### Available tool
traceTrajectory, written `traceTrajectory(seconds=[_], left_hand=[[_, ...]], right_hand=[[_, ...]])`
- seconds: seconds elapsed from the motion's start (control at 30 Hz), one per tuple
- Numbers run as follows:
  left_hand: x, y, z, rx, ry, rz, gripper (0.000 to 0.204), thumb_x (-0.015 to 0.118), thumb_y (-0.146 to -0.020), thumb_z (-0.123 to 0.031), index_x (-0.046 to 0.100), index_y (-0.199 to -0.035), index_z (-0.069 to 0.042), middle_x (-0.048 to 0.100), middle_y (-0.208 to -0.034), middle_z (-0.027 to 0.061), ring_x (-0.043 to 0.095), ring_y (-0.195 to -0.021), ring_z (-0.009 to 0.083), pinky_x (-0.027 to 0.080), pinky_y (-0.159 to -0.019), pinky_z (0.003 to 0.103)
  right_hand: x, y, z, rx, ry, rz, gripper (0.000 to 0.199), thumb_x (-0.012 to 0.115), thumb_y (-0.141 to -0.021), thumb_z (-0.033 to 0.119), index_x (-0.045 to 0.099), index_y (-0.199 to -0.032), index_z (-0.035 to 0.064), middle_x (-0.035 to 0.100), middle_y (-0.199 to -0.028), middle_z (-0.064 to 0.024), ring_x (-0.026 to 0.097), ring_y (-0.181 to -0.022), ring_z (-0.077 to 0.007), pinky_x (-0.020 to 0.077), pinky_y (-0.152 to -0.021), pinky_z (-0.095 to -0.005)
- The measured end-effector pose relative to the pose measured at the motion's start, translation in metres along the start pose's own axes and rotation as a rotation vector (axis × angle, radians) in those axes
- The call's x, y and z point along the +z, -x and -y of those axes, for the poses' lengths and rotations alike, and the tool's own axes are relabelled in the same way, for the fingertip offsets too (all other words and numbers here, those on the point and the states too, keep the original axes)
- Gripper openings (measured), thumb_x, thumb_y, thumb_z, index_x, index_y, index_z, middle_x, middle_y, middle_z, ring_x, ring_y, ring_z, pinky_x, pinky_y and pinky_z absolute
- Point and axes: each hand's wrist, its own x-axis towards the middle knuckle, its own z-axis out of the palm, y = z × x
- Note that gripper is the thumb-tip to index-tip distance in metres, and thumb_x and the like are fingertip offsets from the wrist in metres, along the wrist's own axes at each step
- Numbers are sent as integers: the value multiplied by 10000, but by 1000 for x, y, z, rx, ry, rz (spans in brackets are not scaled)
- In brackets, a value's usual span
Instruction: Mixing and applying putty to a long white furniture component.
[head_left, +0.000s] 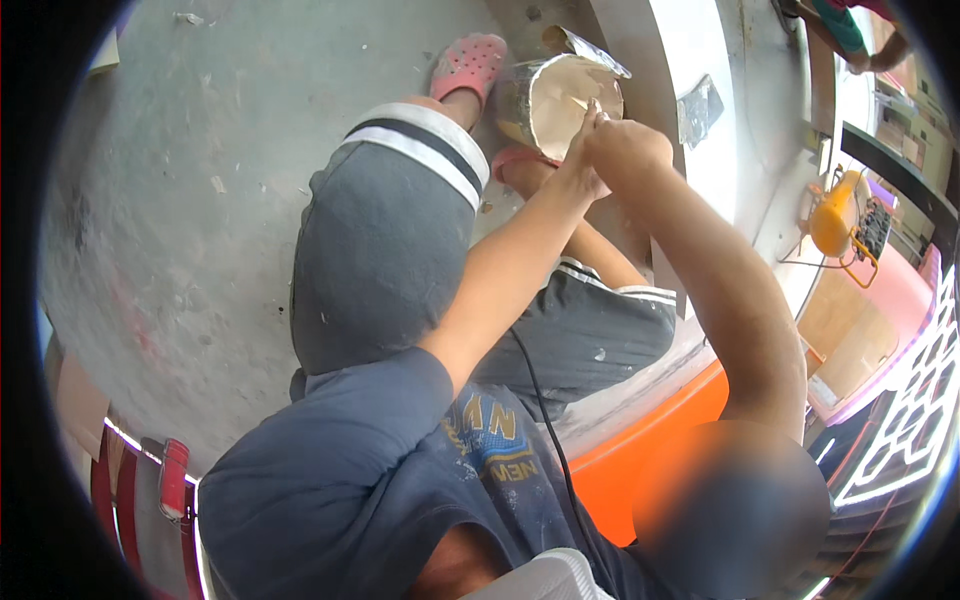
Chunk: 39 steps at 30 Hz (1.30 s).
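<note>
Both of my hands are together over the near right rim of a round tin (518, 108), whose inside (562, 88) is coated or filled with something cream-coloured. Its lid (590, 50) is bent up along the far edge. My left hand (583, 158) is closed, partly hidden by the right one. My right hand (628, 148) is closed too, pressed against the left. A small pale tip (579, 103) sticks out past the fingers over the tin; what it belongs to is hidden in the grip.
The tin stands beside my feet in pink clogs (470, 65). To the right runs a white board or ledge (700, 40) with a dark grey flat piece (700, 108) on it. Further right are a yellow machine (832, 218) and another person's arm (838, 35). Something orange (640, 470) lies behind me.
</note>
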Motion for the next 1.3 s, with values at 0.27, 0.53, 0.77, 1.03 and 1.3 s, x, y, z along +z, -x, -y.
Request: traceTrajectory(seconds=[0.27,0.53,0.77,1.03,1.3], left_hand=[[26,-2,-21,-37,-251,-202,193,474,-853,-341,523,-838,-155,537,-684,-19,494,-540,85,331,-436,171],[-2,-5,-3,-96,-390,-422,271,455,-827,-416,535,-786,-160,467,-545,-30,377,-366,48,261,-320,160],[-14,17,19,-19,-580,-653,330,606,-744,-408,569,-840,-95,465,-577,-1,360,-389,74,291,-372,226],[-80,10,27,523,-1213,-831,419,631,-722,-293,522,-935,51,581,-838,149,588,-699,200,467,-560,319],[-60,47,2,206,-618,-594,218,552,-780,-279,570,-820,-65,585,-803,73,560,-729,179,441,-631,329]], right_hand=[[-75,-8,-34,-57,-231,312,201,631,-664,33,639,-864,8,646,-761,-105,633,-681,-218,505,-529,-302],[-37,-9,-57,-44,-643,522,175,646,-651,51,617,-801,-34,600,-647,-101,542,-473,-133,428,-393,-287],[43,28,-52,17,-1523,400,257,606,-715,-2,586,-968,-40,560,-615,-68,492,-441,-105,362,-349,-242],[115,54,41,-95,-2854,80,228,560,-796,41,497,-1003,-28,506,-778,-40,433,-549,-52,322,-403,-151],[123,79,96,-395,-3364,-66,295,480,-816,53,440,-1091,-47,495,-866,-104,453,-614,-91,387,-488,-188]])
